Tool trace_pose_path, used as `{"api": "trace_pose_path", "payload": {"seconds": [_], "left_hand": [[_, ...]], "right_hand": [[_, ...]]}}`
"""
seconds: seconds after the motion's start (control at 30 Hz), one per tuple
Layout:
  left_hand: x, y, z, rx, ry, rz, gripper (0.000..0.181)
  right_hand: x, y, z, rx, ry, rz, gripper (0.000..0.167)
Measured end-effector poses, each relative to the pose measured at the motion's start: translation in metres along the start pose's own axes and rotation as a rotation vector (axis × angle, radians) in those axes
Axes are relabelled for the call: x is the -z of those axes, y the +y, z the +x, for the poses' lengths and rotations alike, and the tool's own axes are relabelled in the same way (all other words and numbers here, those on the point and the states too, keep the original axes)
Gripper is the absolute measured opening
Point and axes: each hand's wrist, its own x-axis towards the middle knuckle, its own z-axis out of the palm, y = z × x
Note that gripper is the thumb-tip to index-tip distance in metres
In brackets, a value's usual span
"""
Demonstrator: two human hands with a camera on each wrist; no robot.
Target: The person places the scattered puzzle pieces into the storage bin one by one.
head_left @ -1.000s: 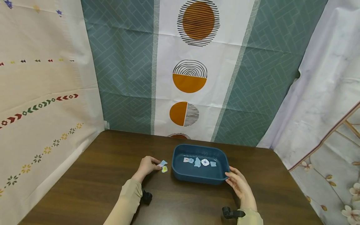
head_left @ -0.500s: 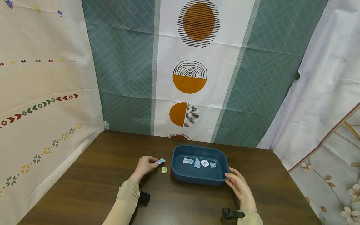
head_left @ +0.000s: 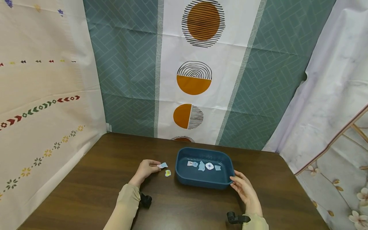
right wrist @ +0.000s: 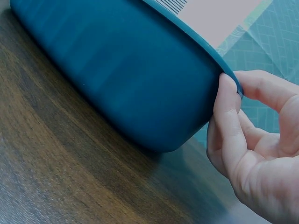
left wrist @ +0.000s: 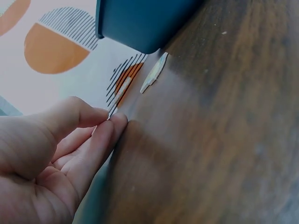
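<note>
My left hand [head_left: 145, 169] pinches a small pale blue piece [head_left: 163, 165] between thumb and fingertips, left of a dark blue tray [head_left: 201, 183]. The left wrist view shows that piece [left wrist: 124, 88] edge-on above the wooden table, beyond the fingertips of the left hand [left wrist: 60, 154]. Just right of and below it in the head view, a piece with a yellow print [head_left: 168, 173] lies on the table. My right hand [head_left: 245, 191] grips the tray's right front corner; in the right wrist view the right hand [right wrist: 257, 144] has thumb and fingers at the rim [right wrist: 205, 44].
Several cut pieces lie in a row in the tray, among them a white one with a compass star [head_left: 209, 166] and a light blue one [head_left: 201, 166]. Patterned cloths hang behind the wooden table [head_left: 178, 207] and at both sides.
My left hand has moved slightly left, carrying the pale blue piece away from the yellow-printed one. The right hand and the tray have stayed in place.
</note>
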Motion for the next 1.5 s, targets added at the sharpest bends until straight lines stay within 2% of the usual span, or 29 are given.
{"api": "trace_pose_path", "payload": {"seconds": [0.33,0.5,0.6,0.8,1.03,1.23,1.43,1.5], "left_hand": [[0.001,-0.003,0.0,0.041,-0.048,-0.09,0.029],[0.003,-0.001,-0.001,0.034,-0.059,-0.091,0.029],[0.005,0.004,-0.002,0.025,-0.066,-0.105,0.029],[0.007,0.017,-0.002,0.045,-0.063,-0.167,0.027],[0.006,0.035,-0.001,0.02,-0.011,-0.137,0.028],[-0.001,0.053,0.005,0.019,0.022,-0.193,0.029],[-0.021,0.07,0.011,-0.012,-0.021,-0.222,0.029],[-0.029,0.075,0.012,-0.005,-0.036,-0.226,0.028]], "right_hand": [[-0.001,-0.001,-0.002,0.001,-0.001,0.021,0.03],[-0.002,-0.001,-0.001,-0.006,0.008,0.026,0.033],[-0.002,-0.002,-0.001,-0.011,0.01,0.028,0.033],[-0.002,-0.002,0.0,-0.003,0.006,0.02,0.033],[-0.002,-0.001,-0.001,-0.005,0.006,0.015,0.034],[-0.002,0.0,0.0,0.002,-0.002,0.021,0.032],[-0.002,0.001,0.001,0.002,-0.003,0.027,0.03],[-0.002,0.0,0.0,0.0,-0.003,0.028,0.03]]}}
